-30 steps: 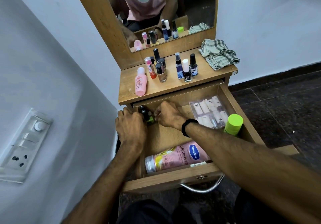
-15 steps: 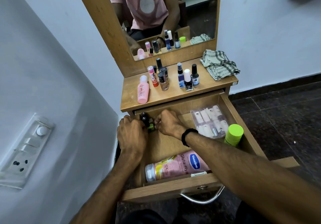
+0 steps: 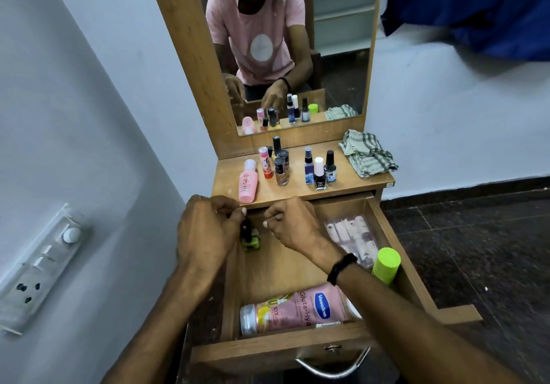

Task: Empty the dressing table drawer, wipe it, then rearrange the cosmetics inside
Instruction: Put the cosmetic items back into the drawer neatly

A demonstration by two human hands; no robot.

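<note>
Hovering both hands over a small lime-green nail-polish bottle with a black cap (image 3: 250, 239) at the upper left corner of the open wooden drawer (image 3: 253, 351).

The left hand (image 3: 205, 234), centre-left of the frame, has its fingers curled against the bottle's cap, but I cannot tell whether it actually pinches it. The right hand (image 3: 293, 226), just right of the bottle, is curled closed with nothing visible in it. The bottle is upright. Lower in the frame, a pink Vaseline lotion bottle (image 3: 297, 306) lies on its side against the drawer front. A lime-green-capped bottle (image 3: 386, 264) stands by the right wall, beside a clear packet of small white tubes (image 3: 352, 237). Above, the wooden tabletop (image 3: 351, 188) carries a pink plastic bottle (image 3: 248, 182), several nail-polish bottles (image 3: 281, 170) and a crumpled checked cloth (image 3: 367, 157) at its right end.
</note>
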